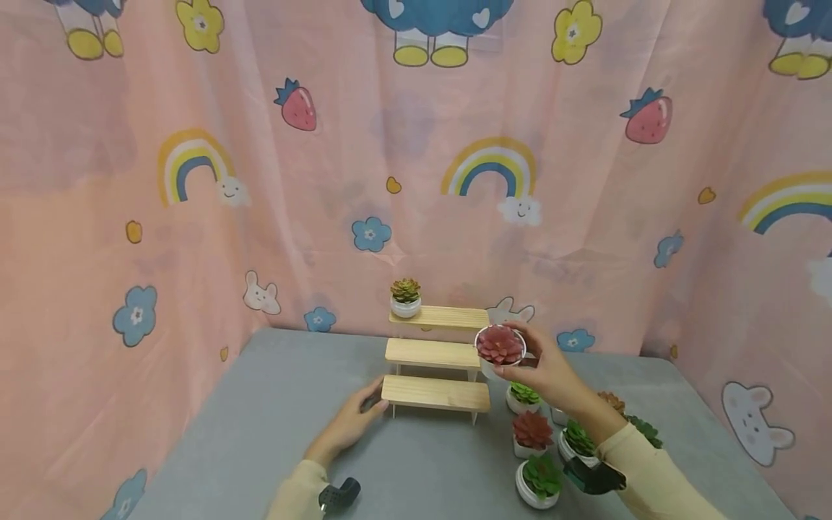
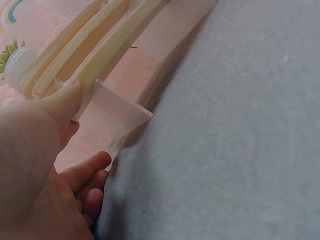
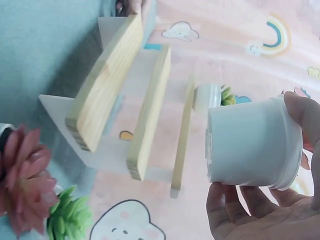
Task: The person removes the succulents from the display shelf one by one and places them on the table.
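A three-tier display stand (image 1: 435, 393) has pale wooden shelves on clear side panels. My left hand (image 1: 347, 422) holds its lower left end; in the left wrist view the thumb lies on the lowest shelf's end and the other fingers curl beside the side panel. With the right hand (image 1: 549, 368) I grip a white pot (image 3: 247, 145) holding a dark red succulent (image 1: 500, 345). That pot is raised off the table, close to the right ends of the upper shelves. A green-brown succulent in a white pot (image 1: 406, 300) stands at the top shelf's left end.
Several potted succulents cluster right of the stand, among them a red one (image 1: 533, 431) and a green one (image 1: 541, 480), partly under my right forearm. A grey cloth (image 1: 273, 419) covers the table. Behind hangs a pink patterned curtain (image 1: 416, 159).
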The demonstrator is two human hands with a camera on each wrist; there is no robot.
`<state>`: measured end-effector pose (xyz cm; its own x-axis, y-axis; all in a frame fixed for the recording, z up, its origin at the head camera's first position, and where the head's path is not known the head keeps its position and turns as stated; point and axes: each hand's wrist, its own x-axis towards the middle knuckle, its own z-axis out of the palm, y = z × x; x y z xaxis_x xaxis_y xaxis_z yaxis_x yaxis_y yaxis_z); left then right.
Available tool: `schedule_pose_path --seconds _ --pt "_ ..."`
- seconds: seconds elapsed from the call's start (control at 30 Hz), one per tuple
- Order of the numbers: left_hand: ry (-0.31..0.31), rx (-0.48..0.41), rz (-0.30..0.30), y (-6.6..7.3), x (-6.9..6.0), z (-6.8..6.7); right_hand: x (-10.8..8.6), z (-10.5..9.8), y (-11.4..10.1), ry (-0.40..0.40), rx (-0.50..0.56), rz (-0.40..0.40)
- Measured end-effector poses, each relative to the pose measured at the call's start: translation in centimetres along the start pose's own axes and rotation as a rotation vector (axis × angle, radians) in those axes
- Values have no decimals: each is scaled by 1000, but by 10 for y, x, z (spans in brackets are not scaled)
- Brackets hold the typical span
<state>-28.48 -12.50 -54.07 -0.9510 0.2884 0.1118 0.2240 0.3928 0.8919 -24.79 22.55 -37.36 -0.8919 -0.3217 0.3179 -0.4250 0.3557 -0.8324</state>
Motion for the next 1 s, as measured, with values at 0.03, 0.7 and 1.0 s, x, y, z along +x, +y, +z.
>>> schedule_pose_path --seconds 0.03,0.7,1.0 --pt "-1 -1 -6 0 -1 1 -4 -1 1 1 0 2" --pt "11 -51 -19 6 -4 -1 -57 -17 14 -1 7 61" --pt "8 -40 -15 6 -4 0 -79 -26 19 39 -26 156"
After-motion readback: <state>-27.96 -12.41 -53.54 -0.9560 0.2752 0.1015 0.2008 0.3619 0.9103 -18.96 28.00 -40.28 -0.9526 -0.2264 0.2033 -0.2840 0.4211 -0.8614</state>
